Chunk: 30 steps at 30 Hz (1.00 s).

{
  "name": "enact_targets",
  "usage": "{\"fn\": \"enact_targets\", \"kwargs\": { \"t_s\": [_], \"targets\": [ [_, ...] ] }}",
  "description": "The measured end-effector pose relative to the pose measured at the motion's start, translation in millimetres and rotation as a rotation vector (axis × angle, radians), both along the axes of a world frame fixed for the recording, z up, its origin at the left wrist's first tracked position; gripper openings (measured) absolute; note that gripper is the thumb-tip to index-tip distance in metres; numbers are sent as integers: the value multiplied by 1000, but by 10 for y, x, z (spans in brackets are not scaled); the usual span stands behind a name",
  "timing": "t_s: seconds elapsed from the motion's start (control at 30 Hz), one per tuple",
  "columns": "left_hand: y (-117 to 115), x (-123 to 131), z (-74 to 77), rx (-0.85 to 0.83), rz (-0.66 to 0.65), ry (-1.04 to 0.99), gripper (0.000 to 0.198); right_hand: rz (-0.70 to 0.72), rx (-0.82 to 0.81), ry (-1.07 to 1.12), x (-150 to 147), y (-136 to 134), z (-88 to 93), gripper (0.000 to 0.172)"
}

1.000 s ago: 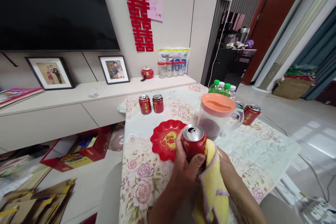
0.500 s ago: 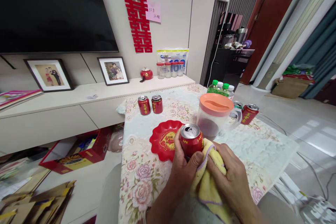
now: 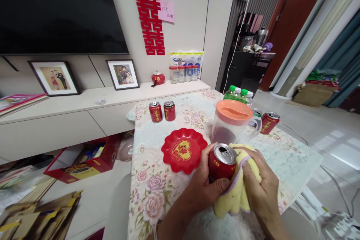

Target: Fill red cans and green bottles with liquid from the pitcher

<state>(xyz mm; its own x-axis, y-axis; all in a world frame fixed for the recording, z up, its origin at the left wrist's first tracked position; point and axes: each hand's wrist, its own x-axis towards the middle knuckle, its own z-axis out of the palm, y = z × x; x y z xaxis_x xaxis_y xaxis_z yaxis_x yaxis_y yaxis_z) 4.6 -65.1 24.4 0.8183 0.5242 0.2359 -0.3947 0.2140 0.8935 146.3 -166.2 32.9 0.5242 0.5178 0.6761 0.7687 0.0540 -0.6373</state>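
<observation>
My left hand (image 3: 206,180) is wrapped round a red drink can (image 3: 221,167), whose silver top with an opened mouth faces up and toward me. In my right hand (image 3: 261,178) is a yellow cloth (image 3: 237,191) with a purple edge, pressed against the can's right side. Part of the can is hidden by my left fingers and the cloth. Just left of the can lies a red scalloped plate (image 3: 171,155) with a gold heart print. Behind it stands a clear pitcher (image 3: 227,131) with an orange lid.
Two red cans (image 3: 155,112) stand at the table's far left. Another red can (image 3: 270,123) and green-capped bottles (image 3: 237,94) are beyond the pitcher. The flowered tablecloth (image 3: 152,183) covers the table. An open red box (image 3: 81,165) sits on the floor to the left.
Both hands have moved right and slightly down with the can and cloth, leaving the plate fully uncovered. The can's opening has turned, and the cloth has shifted up along its side.
</observation>
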Motion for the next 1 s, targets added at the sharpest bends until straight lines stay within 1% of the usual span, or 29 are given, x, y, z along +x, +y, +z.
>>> {"fn": "enact_targets", "kwargs": {
  "t_s": [0.07,0.17,0.27,0.33,0.4,0.47,0.57,0.67,0.73,0.8,0.9,1.0],
  "targets": [
    [2,-12,-11,57,14,2,88,48,-5,202,47,12,-12,28],
    [-6,-34,-32,162,77,55,87,105,-11,449,82,44,-6,40],
    [-27,-40,-65,213,136,63,86,148,-42,537,88,88,-16,45],
    [-42,-26,-94,163,138,21,87,166,-75,539,81,121,-50,45],
    [-50,1,-119,69,127,-42,88,176,-102,524,61,155,-98,44],
    [-53,31,-129,-37,149,-95,89,176,-127,504,26,187,-142,42],
    [-46,69,-113,-200,231,-119,92,169,-165,458,-42,216,-169,39],
    [-29,88,-84,-294,310,-125,106,157,-179,396,-104,205,-153,35],
    [-15,89,-69,-311,343,-114,114,146,-175,326,-143,172,-126,31],
    [0,86,-61,-308,361,-81,117,120,-151,182,-189,130,-90,26],
    [15,83,-60,-276,361,-28,111,59,-97,-59,-270,69,-21,22],
    [11,85,-57,-232,272,-3,99,6,-41,-176,-317,21,28,23]
  ]
}}
